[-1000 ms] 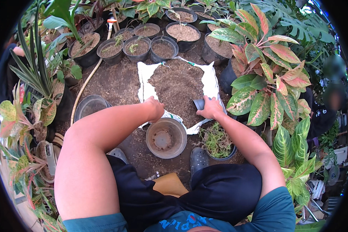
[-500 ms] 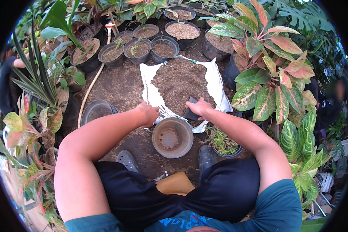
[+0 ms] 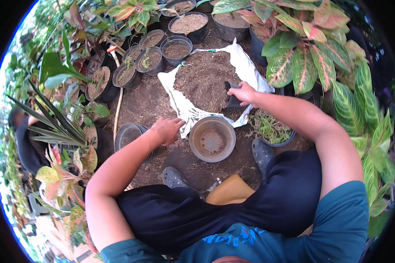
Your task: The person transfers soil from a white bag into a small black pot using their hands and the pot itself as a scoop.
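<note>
My right hand is closed on a dark, curved scoop at the right side of an opened white sack. Brown, crumbly potting soil fills the sack. Between my hands and nearer to me stands an empty-looking grey-brown pot, with a little dirt on its bottom. My left hand hovers by the sack's near left edge, left of that pot, palm down with its fingers stretched out and nothing in them.
Stacked dark pots stand left of my left hand. A pot of trailing green plants is close on the right. Soil-filled pots line the far side. A pale pipe runs along the left. Pink-green leafy plants crowd the right.
The view has turned, so the scene appears shifted and tilted. The scoop is now tipped more upright at the soil's right side. My left hand sits a little farther from the sack's edge.
</note>
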Tool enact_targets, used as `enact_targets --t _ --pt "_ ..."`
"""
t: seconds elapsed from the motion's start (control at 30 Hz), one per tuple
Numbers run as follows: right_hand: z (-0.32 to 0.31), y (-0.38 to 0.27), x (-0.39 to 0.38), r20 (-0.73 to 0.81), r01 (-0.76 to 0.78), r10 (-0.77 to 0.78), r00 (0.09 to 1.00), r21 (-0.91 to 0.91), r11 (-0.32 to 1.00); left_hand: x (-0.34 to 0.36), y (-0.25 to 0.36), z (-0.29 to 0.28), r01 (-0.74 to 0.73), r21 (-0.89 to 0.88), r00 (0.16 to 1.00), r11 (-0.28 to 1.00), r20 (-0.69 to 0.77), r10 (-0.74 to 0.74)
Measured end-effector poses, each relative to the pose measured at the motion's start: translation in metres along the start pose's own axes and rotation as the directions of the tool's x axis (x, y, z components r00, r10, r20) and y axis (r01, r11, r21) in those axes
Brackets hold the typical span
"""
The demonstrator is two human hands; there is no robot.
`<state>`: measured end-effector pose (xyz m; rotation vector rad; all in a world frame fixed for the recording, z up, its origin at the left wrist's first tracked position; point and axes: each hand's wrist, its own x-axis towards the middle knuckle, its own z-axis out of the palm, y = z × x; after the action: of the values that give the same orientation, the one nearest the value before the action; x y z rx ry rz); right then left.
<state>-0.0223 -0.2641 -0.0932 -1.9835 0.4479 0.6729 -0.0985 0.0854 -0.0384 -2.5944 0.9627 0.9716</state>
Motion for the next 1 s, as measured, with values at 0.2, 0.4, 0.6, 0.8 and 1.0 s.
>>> enact_targets --t 0.2,0.4,0.6,0.8,1.0 --pt "-0.030 -0.019 -0.038 0.023 0.073 -0.077 0.997 0.142 0.987 -0.014 0.008 0.002 0.011 -0.023 0.998 1.000 0.056 -0.009" --pt "-0.076 -0.056 -0.089 0.135 0.059 -0.071 0.988 0.095 0.994 -0.018 -0.006 0.008 0.017 -0.072 0.999 0.997 -0.048 -0.021" --pt "-0.100 -0.070 -0.131 0.150 0.041 -0.047 0.988 0.045 0.998 -0.011 0.032 0.025 -0.010 -0.240 0.994 0.971 -0.107 -0.016" --pt "-0.068 -0.070 -0.145 0.184 0.092 -0.104 0.977 0.073 0.993 -0.003 0.058 0.045 0.065 -0.306 0.998 0.950 0.001 -0.068" --pt "-0.013 -0.056 -0.146 0.218 0.157 -0.135 0.966 -0.088 0.984 -0.003 0.048 0.045 0.047 -0.318 0.998 0.947 -0.022 -0.057"
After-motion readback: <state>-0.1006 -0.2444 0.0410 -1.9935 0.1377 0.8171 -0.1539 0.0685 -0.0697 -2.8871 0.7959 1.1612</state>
